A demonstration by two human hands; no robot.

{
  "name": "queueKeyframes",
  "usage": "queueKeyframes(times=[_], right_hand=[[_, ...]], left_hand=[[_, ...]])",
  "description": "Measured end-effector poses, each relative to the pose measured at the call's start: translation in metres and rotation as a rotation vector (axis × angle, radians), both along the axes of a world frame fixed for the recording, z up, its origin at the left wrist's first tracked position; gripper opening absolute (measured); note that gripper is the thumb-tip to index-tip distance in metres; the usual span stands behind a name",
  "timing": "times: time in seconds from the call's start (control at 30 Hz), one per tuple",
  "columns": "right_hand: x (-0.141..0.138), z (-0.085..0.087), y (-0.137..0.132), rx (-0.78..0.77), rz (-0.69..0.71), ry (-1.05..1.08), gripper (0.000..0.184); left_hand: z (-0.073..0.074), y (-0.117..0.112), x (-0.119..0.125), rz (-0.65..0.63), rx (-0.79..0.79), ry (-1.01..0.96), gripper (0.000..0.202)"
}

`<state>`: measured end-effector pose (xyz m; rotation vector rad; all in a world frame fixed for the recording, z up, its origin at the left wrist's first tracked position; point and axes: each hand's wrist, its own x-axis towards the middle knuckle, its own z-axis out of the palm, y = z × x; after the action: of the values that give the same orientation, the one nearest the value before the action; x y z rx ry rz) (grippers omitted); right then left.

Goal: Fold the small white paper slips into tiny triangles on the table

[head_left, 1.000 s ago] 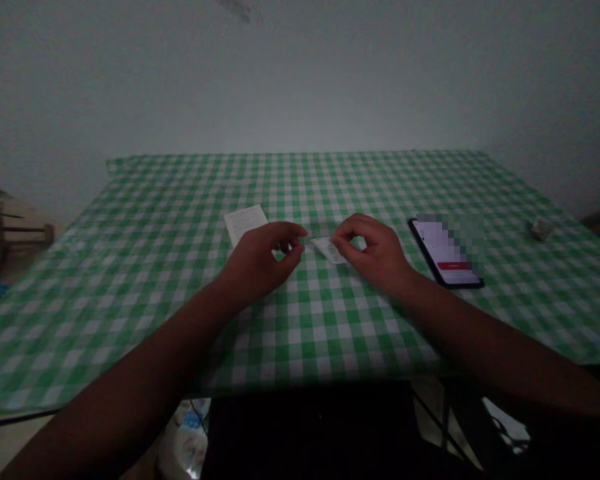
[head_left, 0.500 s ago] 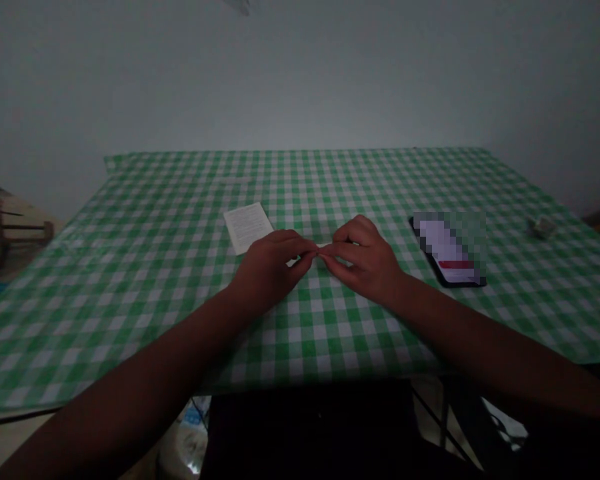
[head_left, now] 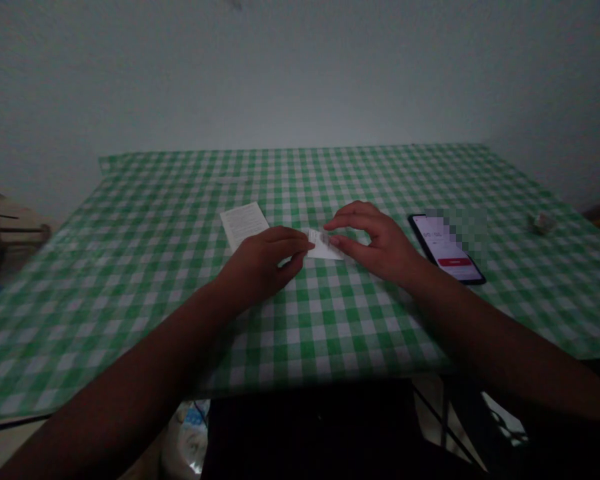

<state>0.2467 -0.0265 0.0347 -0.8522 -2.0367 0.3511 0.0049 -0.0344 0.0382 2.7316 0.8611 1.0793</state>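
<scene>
Head view: small paper [head_left: 323, 251] lies between both hands [head_left: 263, 265] [head_left: 380, 245].

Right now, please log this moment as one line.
left hand: pinching small paper; right hand: open at its right end; phone: on tablecloth

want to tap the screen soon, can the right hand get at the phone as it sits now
Probably yes: the phone lies screen up beside the right hand, with only checked cloth visible between them. The hand's parted fingers are at the small white paper, but don't look clamped on it.
</scene>
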Motion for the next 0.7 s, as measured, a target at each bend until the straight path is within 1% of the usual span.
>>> queueKeyframes(times=[0.17, 0.33, 0.4, 0.5, 0.6, 0.7], right_hand=[[-0.003, 0.001, -0.003, -0.022, 0.039, -0.037, 0.015], [-0.006, 0.003, -0.007, -0.099, 0.124, -0.019, 0.006], [-0.007, 0.003, -0.008, -0.12, 0.139, -0.012, 0.004], [-0.008, 0.002, -0.009, -0.084, 0.144, -0.009, 0.003], [-0.009, 0.0, -0.008, -0.031, 0.131, -0.021, 0.003], [-0.01, 0.0, -0.009, -0.013, 0.112, -0.032, 0.005]], left_hand=[[0.002, -0.003, 0.001, -0.107, -0.039, -0.026, 0.01], [0.0, -0.003, 0.002, -0.15, 0.0, 0.007, 0.008], [0.0, -0.003, 0.002, -0.115, -0.027, 0.032, 0.007], [-0.001, -0.005, 0.005, -0.019, -0.108, 0.037, 0.009], [-0.002, -0.007, 0.008, 0.02, -0.208, -0.034, 0.012], [-0.002, -0.008, 0.011, 0.048, -0.283, -0.097, 0.009]])
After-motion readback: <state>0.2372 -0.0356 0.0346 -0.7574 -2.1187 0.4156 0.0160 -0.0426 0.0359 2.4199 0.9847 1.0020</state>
